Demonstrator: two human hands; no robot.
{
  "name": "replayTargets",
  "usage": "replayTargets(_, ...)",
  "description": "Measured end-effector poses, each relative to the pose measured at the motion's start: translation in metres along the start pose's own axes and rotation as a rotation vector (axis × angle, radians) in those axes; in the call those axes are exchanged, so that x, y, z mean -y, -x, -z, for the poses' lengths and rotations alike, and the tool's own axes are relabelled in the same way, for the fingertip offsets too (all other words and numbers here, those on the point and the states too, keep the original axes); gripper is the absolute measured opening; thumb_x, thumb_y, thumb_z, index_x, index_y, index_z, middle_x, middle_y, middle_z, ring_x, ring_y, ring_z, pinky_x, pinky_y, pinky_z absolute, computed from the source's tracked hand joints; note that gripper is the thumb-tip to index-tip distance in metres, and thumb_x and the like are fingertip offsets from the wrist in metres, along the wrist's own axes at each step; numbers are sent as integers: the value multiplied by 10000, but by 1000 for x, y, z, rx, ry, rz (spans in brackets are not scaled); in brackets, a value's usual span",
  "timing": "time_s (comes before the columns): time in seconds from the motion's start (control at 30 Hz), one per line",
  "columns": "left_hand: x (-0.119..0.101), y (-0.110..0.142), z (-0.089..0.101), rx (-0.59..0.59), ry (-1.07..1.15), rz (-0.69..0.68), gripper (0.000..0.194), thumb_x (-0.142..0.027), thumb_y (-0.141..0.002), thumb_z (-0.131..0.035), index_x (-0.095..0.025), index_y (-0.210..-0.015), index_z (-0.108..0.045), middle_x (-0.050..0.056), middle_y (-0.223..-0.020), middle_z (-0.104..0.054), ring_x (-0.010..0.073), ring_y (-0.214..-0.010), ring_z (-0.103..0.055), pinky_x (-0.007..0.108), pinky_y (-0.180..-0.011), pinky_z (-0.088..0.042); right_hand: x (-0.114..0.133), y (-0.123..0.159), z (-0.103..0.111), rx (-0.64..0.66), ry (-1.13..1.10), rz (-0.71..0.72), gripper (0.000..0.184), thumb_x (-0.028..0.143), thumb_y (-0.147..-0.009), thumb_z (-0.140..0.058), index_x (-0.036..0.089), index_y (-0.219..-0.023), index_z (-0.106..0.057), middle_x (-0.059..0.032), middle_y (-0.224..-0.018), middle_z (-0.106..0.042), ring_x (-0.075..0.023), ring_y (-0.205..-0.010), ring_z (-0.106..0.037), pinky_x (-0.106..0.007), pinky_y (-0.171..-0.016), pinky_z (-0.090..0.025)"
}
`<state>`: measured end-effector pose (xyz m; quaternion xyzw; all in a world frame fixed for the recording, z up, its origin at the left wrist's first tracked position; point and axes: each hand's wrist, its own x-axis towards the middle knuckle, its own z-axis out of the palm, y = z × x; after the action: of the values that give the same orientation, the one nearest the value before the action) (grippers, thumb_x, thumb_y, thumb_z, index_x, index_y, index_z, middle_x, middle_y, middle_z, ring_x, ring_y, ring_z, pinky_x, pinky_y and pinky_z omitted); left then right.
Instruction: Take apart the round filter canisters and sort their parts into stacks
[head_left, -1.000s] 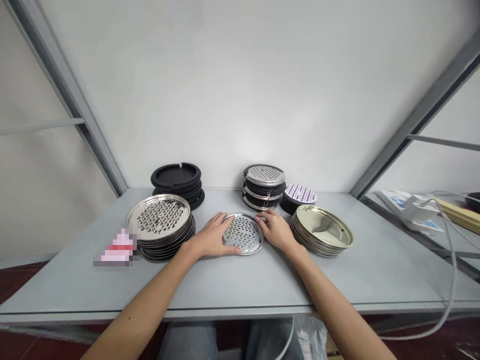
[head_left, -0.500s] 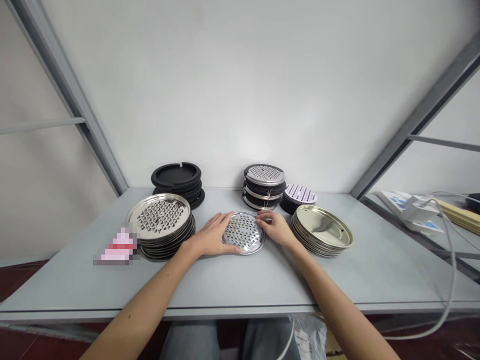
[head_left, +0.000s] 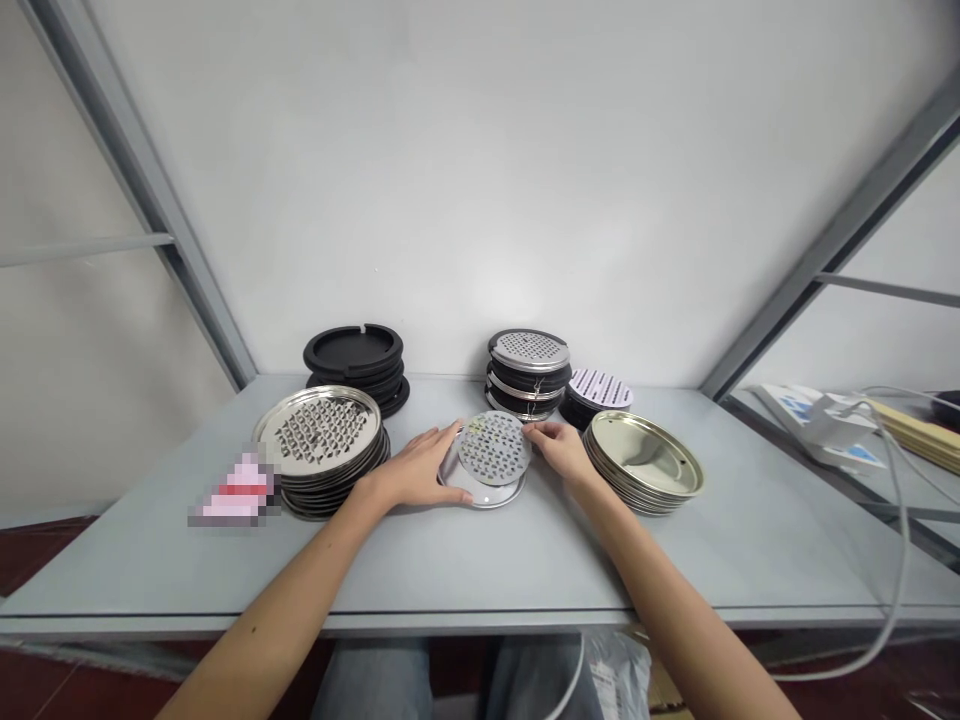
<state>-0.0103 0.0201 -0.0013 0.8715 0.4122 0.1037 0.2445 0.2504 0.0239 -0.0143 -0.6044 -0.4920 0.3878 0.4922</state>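
In front of me on the table is a shallow round metal plate (head_left: 491,497). A thinner perforated metal disc (head_left: 495,447) lies over it, shifted toward the far right so the plate's near left part shows. My left hand (head_left: 420,470) braces the plate's left side, thumb at the near rim and fingers at the far rim. The fingers of my right hand (head_left: 559,447) pinch the disc's right edge, which looks raised off the plate. Left of my left hand stands a stack of shiny perforated metal plates (head_left: 321,432). Gold-toned metal plates (head_left: 645,455) are stacked by my right hand.
Black rings or trays (head_left: 354,352) are piled at the back left. A wired stack of black and silver round pieces (head_left: 529,365) stands at the back, beside black discs with a patterned top (head_left: 600,388). A white cable (head_left: 900,560) hangs at the right.
The perforated disc has come up out of the plate and moved toward the far right, with my right hand at its edge. The plate has slid slightly left with my left hand.
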Motion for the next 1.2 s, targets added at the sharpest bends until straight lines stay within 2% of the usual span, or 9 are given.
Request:
replayTargets(0.13,-4,1,1,-28,-38,20,1112,-698,-685,-632,-205,-1511,-75,147,-1565,-143,362,-1427,-145,502,-1136,-207,3,2,0,0,-216,3,328,424,-614,-755,150,-784,-697,-51,-743,-671,-153,-654,-578,-288,-619,-457)
replayTargets(0.23,-7,-1,1,-165,-67,1,1106,-637,-708,-657,-186,-1511,-46,148,-1570,-109,334,-1436,-128,469,-1146,-202,7,5,-2,63,-357,-21,356,423,-606,-793,150,-814,-696,-41,-758,-674,-139,-673,-592,-279,-661,-477)
replayTargets(0.37,-13,-4,-2,-308,-89,-78,1198,-595,-647,-741,-225,-1510,3,114,-1580,-61,322,-1440,-104,465,-1149,-213,10,7,-3,150,-486,-54,357,411,-615,-813,155,-834,-697,-50,-783,-691,-151,-716,-622,-282,-701,-496)
replayTargets(0.5,-18,-8,-6,-362,-88,-149,1221,-554,-623,-783,-233,-1509,-6,118,-1576,-85,315,-1437,-125,463,-1153,-217,11,8,-3,224,-547,-69,336,394,-646,-806,165,-865,-694,-54,-825,-704,-154,-738,-638,-277,-706,-503)
replayTargets(0.7,-16,-10,-7,-388,-57,-192,1191,-478,-645,-798,-246,-1506,-9,119,-1536,-231,310,-1404,-231,473,-1139,-254,16,12,-7,256,-599,-113,396,320,-654,-816,197,-991,-648,-30,-833,-704,-144,-755,-650,-278,-739,-500)
replayTargets(0.97,-18,-7,-2,-395,-51,-183,1223,-496,-619,-801,-231,-1507,-3,136,-1511,-271,330,-1374,-283,490,-1116,-288,16,12,-5,296,-535,-49,416,360,-675,-788,206,-1029,-635,-16,-821,-687,-144,-754,-625,-289,-739,-480)
replayTargets(1.1,-19,-5,-1,-405,-79,-193,1201,-542,-627,-773,-205,-1509,-30,151,-1495,-300,346,-1350,-315,499,-1099,-305,11,11,-6,258,-347,86,413,424,-723,-725,199,-1055,-625,-22,-814,-675,-164,-765,-610,-318,-729,-484)
replayTargets(1.2,-19,-4,0,-414,-100,-204,1191,-553,-622,-764,-187,-1507,-57,154,-1484,-319,349,-1338,-330,491,-1097,-307,12,12,-8,220,-190,246,404,473,-782,-646,208,-1086,-619,-59,-972,-683,-214,-918,-615,-381,-841,-480)
